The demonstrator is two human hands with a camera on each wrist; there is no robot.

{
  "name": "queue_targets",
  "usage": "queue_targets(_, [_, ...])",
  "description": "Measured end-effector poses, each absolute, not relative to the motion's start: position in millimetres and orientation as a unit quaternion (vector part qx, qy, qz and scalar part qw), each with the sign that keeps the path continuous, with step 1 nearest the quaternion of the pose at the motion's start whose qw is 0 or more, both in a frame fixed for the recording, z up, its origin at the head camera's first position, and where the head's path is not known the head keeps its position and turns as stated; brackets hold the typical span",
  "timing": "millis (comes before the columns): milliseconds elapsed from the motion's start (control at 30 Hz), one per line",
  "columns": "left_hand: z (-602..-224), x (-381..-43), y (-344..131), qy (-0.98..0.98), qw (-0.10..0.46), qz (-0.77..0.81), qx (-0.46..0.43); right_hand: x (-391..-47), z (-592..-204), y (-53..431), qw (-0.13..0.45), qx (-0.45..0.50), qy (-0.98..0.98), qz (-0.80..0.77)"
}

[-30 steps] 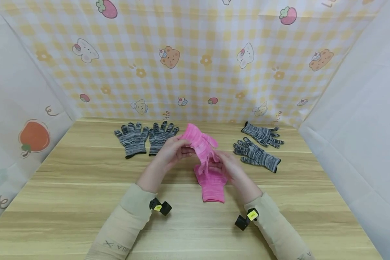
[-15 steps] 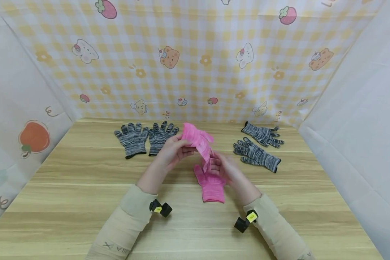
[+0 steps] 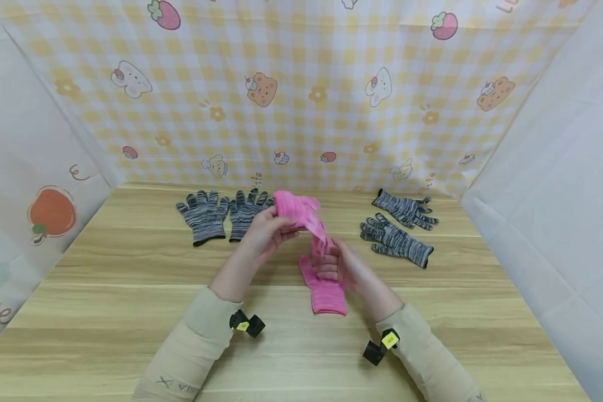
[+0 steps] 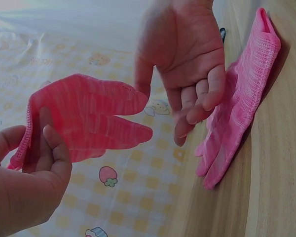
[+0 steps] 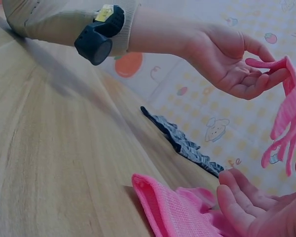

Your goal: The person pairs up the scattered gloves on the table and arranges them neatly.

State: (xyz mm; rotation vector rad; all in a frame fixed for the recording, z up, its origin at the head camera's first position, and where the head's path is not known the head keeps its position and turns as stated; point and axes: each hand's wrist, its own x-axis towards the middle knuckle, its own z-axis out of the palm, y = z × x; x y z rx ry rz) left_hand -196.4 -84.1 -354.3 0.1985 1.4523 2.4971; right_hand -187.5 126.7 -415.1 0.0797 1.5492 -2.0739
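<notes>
My left hand (image 3: 266, 229) pinches a pink knit glove (image 3: 298, 209) by its cuff, thumb on one side and fingers on the other. The glove hangs above the table with its fingers drooping to the right. My right hand (image 3: 349, 265) is just below those drooping fingers, palm turned inward and fingers loosely extended. In the left wrist view, the right thumb side overlaps a fingertip of the held glove (image 4: 84, 113). A second pink glove (image 3: 329, 298) lies on the table beneath my right hand, cuff towards me; my right hand covers part of it.
Two grey striped gloves, one of them a left-hand-side glove (image 3: 206, 218), lie at the back left, one partly behind my left hand. Two more grey gloves (image 3: 399, 243) lie at the back right. A checked cloth (image 3: 301, 123) hangs behind the wooden table (image 3: 130, 318).
My left hand stays nearly in place while the held glove's cuff swings left and its fingers droop. My right fingers have come away from the glove and extended.
</notes>
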Motion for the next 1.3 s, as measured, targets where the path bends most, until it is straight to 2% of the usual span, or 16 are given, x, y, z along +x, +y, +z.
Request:
queue_targets(467, [-352,-194,-82,0.515,0.113,0.848,0.051,-181,-408,124,0.319,-0.004,0.536,-0.781])
queue_targets(900, [-354,-190,-82,0.54,0.102,0.835,0.036,-177,-400,124,0.263,0.012,0.466,-0.845])
queue_targets(1300, [-359,-183,-86,0.567,0.121,0.815,0.021,-179,-400,125,0.233,0.02,0.438,-0.868])
